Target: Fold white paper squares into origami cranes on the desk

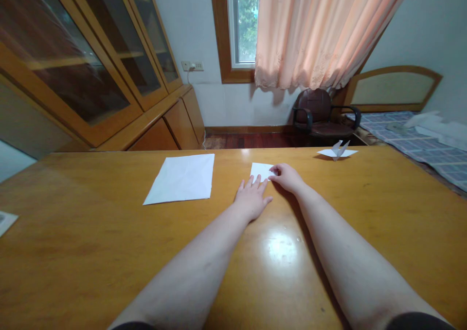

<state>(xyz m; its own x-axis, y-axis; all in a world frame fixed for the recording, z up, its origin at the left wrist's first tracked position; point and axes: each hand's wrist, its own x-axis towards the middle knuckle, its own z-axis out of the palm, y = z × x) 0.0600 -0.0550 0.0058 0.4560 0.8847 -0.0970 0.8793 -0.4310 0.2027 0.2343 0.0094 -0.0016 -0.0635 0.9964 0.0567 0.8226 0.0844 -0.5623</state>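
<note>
A small white piece of paper [260, 168] lies flat on the wooden table, under the fingertips of both hands. My left hand [252, 199] is spread palm down, its fingertips resting on the paper's near edge and the thumb pointing right. At the paper's right side, my right hand [286, 178] pinches the edge between thumb and fingers. Part of that edge is hidden by the fingers. To the left lies a larger square stack or sheet of white paper [182, 179], touched by neither hand. A folded white paper bird [338, 151] stands near the far edge at the right.
The wooden table [91, 252] spans the foreground. A corner of a printed sheet [5, 221] shows at the far left. Beyond the table are a glass-door cabinet [105, 52], a dark armchair [317, 113], a pink curtain [310, 33] and a bed [412, 135].
</note>
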